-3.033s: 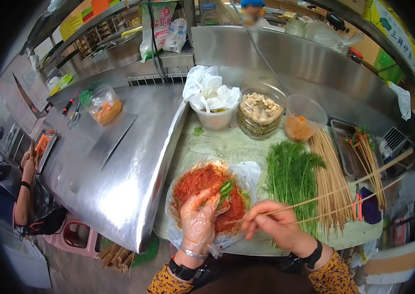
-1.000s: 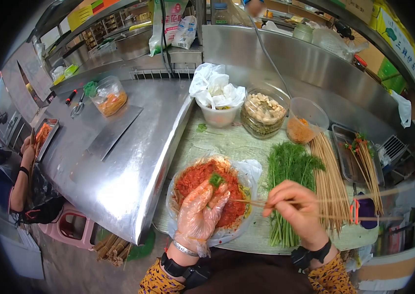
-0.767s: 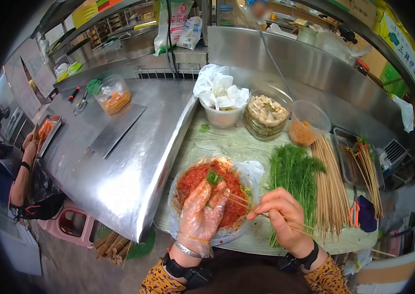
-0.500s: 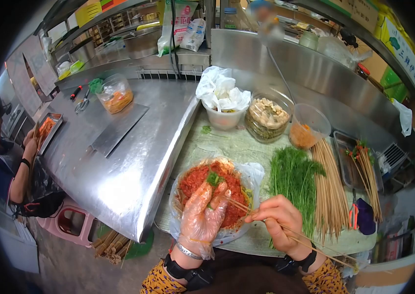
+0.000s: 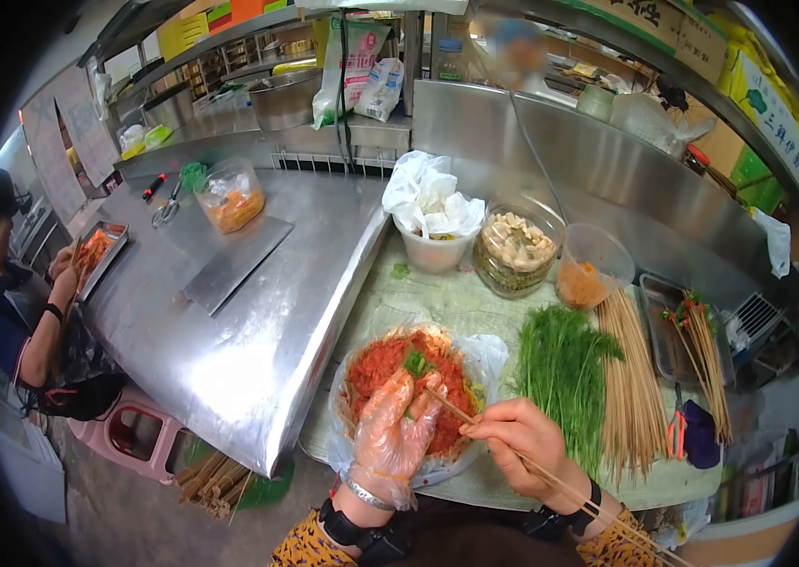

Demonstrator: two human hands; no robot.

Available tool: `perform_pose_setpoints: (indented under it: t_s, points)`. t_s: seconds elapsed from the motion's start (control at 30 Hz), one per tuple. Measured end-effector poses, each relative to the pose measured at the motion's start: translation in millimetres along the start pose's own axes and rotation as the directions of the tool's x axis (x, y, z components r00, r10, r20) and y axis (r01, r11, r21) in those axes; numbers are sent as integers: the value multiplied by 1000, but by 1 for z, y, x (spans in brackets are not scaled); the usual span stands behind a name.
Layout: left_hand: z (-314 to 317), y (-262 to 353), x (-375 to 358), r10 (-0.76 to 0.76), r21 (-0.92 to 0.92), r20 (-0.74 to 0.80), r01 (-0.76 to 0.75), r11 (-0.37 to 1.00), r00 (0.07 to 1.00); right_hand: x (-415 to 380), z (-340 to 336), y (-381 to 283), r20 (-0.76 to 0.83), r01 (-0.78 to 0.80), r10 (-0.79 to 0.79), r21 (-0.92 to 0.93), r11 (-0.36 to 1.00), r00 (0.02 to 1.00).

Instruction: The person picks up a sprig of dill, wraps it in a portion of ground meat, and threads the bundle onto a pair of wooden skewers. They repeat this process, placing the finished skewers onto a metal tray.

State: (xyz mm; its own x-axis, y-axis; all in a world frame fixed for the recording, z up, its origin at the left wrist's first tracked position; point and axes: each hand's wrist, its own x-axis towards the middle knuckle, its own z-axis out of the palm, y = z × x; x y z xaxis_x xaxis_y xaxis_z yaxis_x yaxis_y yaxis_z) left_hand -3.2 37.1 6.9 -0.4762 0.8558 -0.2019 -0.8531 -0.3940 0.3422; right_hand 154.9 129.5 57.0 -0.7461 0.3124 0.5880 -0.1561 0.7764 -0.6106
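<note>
My left hand (image 5: 392,425), in a clear plastic glove, is over a plastic-lined bowl of red minced filling (image 5: 371,364). Its fingers close around a small tuft of green herb (image 5: 416,362) that pokes out past the fingertips. Bare and pinched, my right hand (image 5: 524,449) holds thin bamboo skewers (image 5: 560,487). Their front ends reach the fingers of the left hand, and the other ends run back past my right wrist. How far the tips enter the herb is hidden by the glove.
Right of the bowl lie dill (image 5: 565,378) and a pile of skewers (image 5: 631,387). Scissors (image 5: 676,430) and a tray (image 5: 654,307) with filled skewers (image 5: 699,326) are further right. Tubs (image 5: 593,269) and a jar (image 5: 516,250) stand behind. A co-worker (image 5: 17,293) works at the left counter.
My right hand has shifted slightly left and down, and the skewers now lie closer together. The view has tilted slightly upward. The left hand still holds the green herb.
</note>
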Motion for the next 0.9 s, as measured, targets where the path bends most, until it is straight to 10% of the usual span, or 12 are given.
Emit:
perform_pose_setpoints:
  t_s: [0.9]
  points:
    - [5,6,-3,49,46,39,-51,998,998,1,1,1,-37,70,-69,32,997,997]
